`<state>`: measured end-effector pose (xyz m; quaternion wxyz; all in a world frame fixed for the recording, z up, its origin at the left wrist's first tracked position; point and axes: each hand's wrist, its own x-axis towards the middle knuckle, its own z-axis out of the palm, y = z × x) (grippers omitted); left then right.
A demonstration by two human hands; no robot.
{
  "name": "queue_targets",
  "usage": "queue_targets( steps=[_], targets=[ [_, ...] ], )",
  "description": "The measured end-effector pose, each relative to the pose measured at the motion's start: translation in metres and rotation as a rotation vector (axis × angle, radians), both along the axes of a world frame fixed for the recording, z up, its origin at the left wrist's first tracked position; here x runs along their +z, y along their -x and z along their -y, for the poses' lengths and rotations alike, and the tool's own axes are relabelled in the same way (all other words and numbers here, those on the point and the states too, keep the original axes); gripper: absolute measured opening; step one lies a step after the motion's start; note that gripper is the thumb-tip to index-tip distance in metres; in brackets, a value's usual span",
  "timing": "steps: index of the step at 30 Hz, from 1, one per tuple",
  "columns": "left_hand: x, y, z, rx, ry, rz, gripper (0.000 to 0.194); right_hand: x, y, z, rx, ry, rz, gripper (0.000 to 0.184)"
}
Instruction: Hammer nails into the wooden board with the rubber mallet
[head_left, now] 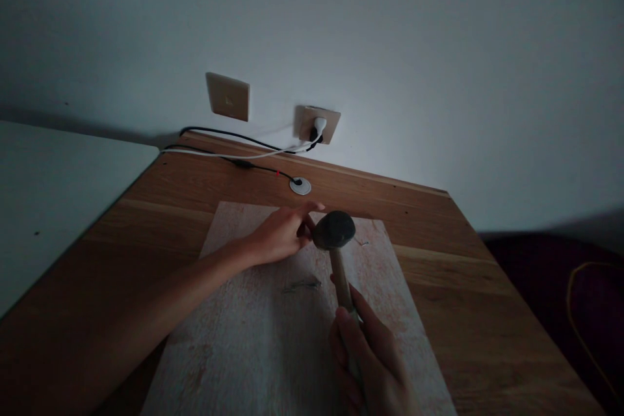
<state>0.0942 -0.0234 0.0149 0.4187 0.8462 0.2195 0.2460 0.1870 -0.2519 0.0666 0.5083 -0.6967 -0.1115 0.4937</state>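
My right hand (368, 351) is wrapped around the wooden handle of a mallet (336, 229) with a dark, rounded head. The mallet's head is raised over a whitewashed wooden board (234, 338). Beside the head, my left hand (281, 234) is over the far part of the board, its fingers curled together and partly hidden by the mallet. What those fingers pinch, if anything, cannot be made out. Nearer to me lies a small pile of thin nails (303, 285) on the board. Another thin nail (362, 243) shows to the right of the mallet's head.
The board rests on a wooden table (439, 286) against a wall. Black and white cables (234, 155) run along the back to a wall socket (327, 122). A round cable grommet (299, 186) is set in the tabletop. A white surface (63, 201) borders the left side.
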Motion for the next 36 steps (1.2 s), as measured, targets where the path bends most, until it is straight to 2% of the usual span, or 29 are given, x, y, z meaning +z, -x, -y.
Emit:
queue_targets(
  steps=[10,15,19,28,32,36],
  targets=[
    [-0.0041,-0.0008,0.0001,0.018,-0.013,0.026,0.074,0.0007,0.0011,-0.0007,-0.004,-0.007,0.012,0.105],
    [-0.0024,-0.0003,-0.0002,0.005,0.013,0.015,0.071,0.0061,0.0016,-0.0014,-0.041,-0.003,-0.046,0.104],
    [-0.0017,0.0003,0.0,0.01,0.015,0.021,0.067,0.005,0.0005,-0.0018,-0.01,-0.016,-0.075,0.11],
    [0.0011,-0.0005,0.0011,0.024,0.011,0.029,0.065,-0.0004,-0.0013,0.0006,0.016,0.004,-0.014,0.106],
    [-0.0006,0.0003,0.0009,0.019,0.005,0.033,0.065,0.0026,0.0006,0.0002,-0.032,0.034,-0.022,0.109],
    [-0.0014,-0.0002,0.0005,0.02,0.003,0.032,0.064,0.0015,0.0005,-0.0007,0.007,-0.014,-0.017,0.104]
  ],
)
